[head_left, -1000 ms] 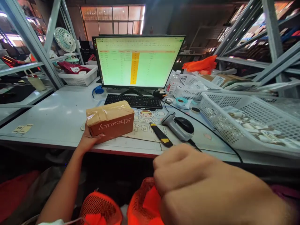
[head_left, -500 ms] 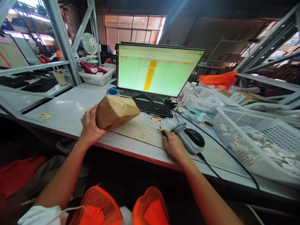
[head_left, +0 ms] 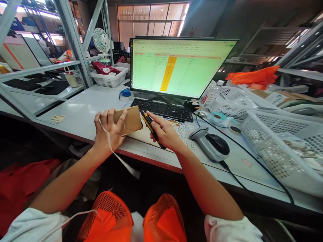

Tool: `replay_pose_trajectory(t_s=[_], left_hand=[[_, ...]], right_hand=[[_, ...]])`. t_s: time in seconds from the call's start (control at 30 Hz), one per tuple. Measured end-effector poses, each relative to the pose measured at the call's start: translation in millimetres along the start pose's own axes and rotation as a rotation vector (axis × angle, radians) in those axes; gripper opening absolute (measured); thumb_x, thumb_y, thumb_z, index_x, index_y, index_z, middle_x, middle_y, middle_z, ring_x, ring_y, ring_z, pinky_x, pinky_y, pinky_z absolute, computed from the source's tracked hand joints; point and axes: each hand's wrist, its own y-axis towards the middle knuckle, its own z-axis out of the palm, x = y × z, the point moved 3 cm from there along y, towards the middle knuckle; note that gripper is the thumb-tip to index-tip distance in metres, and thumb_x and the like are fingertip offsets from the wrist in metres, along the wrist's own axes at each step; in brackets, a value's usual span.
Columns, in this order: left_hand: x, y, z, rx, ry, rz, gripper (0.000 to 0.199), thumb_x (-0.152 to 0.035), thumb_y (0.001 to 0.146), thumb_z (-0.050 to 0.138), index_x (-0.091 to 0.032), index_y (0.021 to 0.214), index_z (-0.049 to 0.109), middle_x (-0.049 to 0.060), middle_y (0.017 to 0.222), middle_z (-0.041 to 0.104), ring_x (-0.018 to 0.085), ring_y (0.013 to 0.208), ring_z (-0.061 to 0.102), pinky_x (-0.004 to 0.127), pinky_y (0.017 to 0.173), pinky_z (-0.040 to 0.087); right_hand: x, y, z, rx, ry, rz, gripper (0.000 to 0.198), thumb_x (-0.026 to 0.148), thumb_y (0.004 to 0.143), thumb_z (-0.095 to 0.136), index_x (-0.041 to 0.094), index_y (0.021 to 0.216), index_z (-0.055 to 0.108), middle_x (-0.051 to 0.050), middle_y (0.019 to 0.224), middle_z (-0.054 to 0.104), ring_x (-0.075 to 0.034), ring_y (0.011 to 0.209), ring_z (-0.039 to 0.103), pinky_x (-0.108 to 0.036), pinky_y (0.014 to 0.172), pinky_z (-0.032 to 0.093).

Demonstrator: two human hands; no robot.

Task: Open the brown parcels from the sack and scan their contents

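Observation:
My left hand [head_left: 109, 131] is wrapped round a small brown cardboard box [head_left: 132, 121], tilted over the front of the desk. A thin whitish strip [head_left: 123, 163] crosses the back of that hand and dangles below it past the desk edge. In my right hand [head_left: 165, 132] is a yellow-and-black utility knife [head_left: 150, 127], its tip pointing up beside the right end of the box. Whether the blade touches the box I cannot tell.
A monitor [head_left: 176, 70] and black keyboard [head_left: 161, 109] stand behind my hands. To the right lie a grey barcode scanner [head_left: 208, 146], a black mouse [head_left: 218, 143], tape rolls [head_left: 218, 117] and white baskets [head_left: 272, 148]. Blue tape [head_left: 125, 93] sits left of the keyboard.
My right hand has lifted the utility knife off the desk by the scanner and brought it left to the box. My left hand has turned the box and moved slightly right.

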Motion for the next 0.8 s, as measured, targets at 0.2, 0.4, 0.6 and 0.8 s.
replay_pose_trajectory(t_s=[0.2,0.4,0.6,0.8], left_hand=[[-2,-4,0,-0.01,-0.009,0.017,0.083,-0.036,0.085,0.077,-0.021,0.16,0.044,0.024,0.149,0.045,0.044,0.139,0.04,0.065,0.121,0.019],[-5,-7,3,-0.033,-0.014,0.03,0.081,-0.033,0.085,0.077,-0.022,0.159,0.046,0.024,0.148,0.046,0.043,0.139,0.04,0.063,0.121,0.02],[-4,-8,5,-0.047,-0.006,0.035,0.081,-0.034,0.086,0.076,-0.023,0.159,0.045,0.023,0.148,0.046,0.043,0.139,0.041,0.064,0.12,0.021],[-7,-10,4,-0.045,0.007,0.038,0.081,-0.034,0.085,0.076,-0.023,0.159,0.045,0.024,0.147,0.046,0.043,0.138,0.04,0.063,0.119,0.022]], right_hand=[[3,0,1,0.012,-0.053,-0.001,0.061,0.033,0.103,0.041,0.021,0.162,0.044,0.002,0.061,0.06,-0.014,0.05,0.058,-0.024,0.046,0.052],[10,-5,-2,-0.019,-0.115,-0.023,0.058,0.031,0.103,0.042,0.021,0.16,0.048,0.002,0.061,0.06,-0.013,0.05,0.058,-0.024,0.048,0.052],[9,-5,0,-0.023,-0.123,0.021,0.058,0.03,0.103,0.041,0.02,0.16,0.047,0.002,0.059,0.059,-0.014,0.049,0.057,-0.025,0.046,0.051],[14,-10,3,-0.05,-0.26,-0.124,0.056,0.026,0.102,0.04,0.015,0.155,0.054,-0.004,0.073,0.068,-0.018,0.064,0.065,-0.033,0.067,0.06]])
